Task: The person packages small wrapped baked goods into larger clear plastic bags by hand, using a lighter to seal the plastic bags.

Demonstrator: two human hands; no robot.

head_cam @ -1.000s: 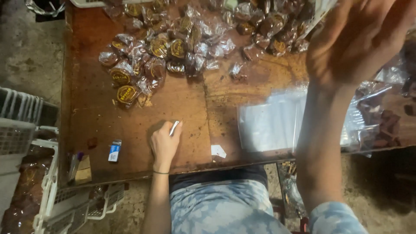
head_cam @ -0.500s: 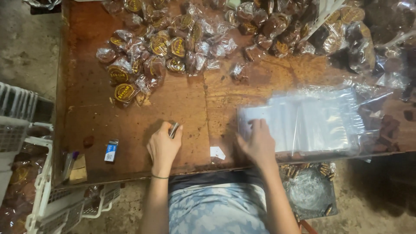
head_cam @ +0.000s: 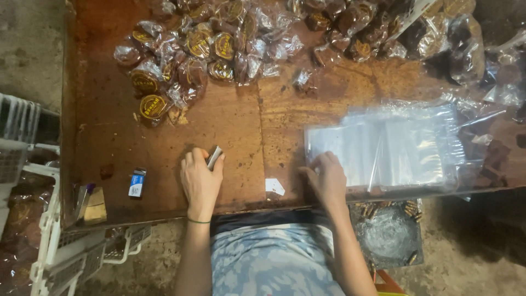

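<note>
L hand (head_cam: 201, 181) palm-down on worn brown wooden surface (head_cam: 109, 142), fingers clamped on small flat silvery object (head_cam: 214, 157). R hand (head_cam: 327, 178) fingers spread flat on near-left corner of stack of clear plastic bags (head_cam: 383, 145). Wrapped brown sweets w/ yellow labels (head_cam: 186, 49) at far edge.

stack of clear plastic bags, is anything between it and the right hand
No. The right hand rests its fingertips directly on the near left corner of the stack of clear plastic bags; nothing visible lies between them.

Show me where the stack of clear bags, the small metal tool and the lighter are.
stack of clear bags (head_cam: 383, 145), head view, middle of the top bag.
small metal tool (head_cam: 214, 157), head view, its shiny tip.
lighter (head_cam: 137, 182), head view, its body.
</note>
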